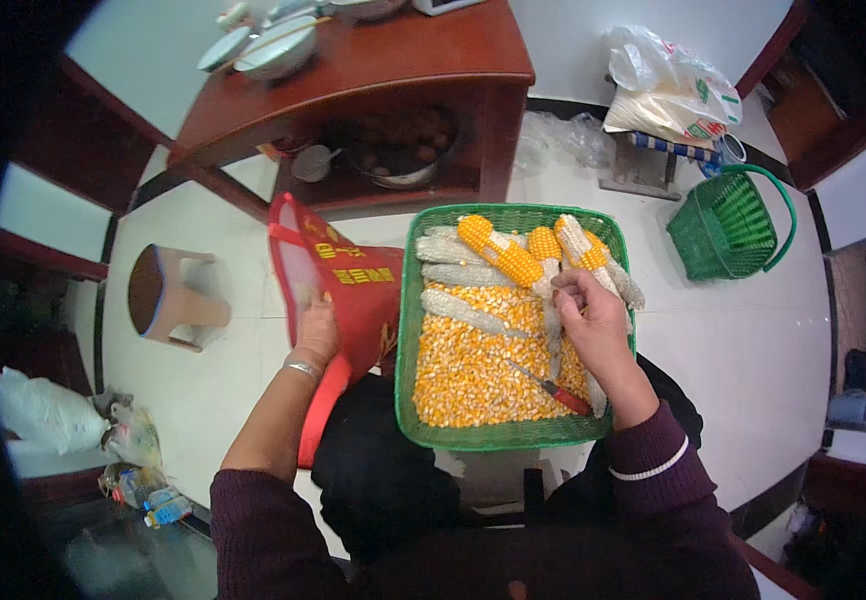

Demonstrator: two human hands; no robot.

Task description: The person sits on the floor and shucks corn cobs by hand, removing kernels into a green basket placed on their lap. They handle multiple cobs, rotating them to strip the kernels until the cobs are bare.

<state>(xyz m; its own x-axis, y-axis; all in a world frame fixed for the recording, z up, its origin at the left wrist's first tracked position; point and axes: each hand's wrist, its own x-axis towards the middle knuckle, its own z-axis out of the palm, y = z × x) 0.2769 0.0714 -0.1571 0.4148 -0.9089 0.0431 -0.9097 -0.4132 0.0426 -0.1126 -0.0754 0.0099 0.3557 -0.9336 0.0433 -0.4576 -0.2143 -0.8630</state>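
A green woven plastic basket (519, 439) rests before me over my lap, with loose yellow corn kernels (470, 367) in it. Stripped corn cobs (470, 311) lie on the kernels. Across the far end are partly shelled ears, one mostly yellow corn ear (504, 255) among them. A red-handled screwdriver or awl (560, 394) lies near the basket's right front corner. My right hand (590, 311) is over the right-hand cobs, fingers curled; whether it grips one is unclear. My left hand (318, 330) clasps the rim of a red bag (365, 292) with yellow lettering and a pale inside.
A reddish wooden table (403, 52) stands ahead, with bowls (279, 49) on top and a large pan (403, 176) on its shelf. To the right are a green handled basket (725, 225) and a stool (639, 165) bearing plastic bags. A plastic stool (192, 296) stands left.
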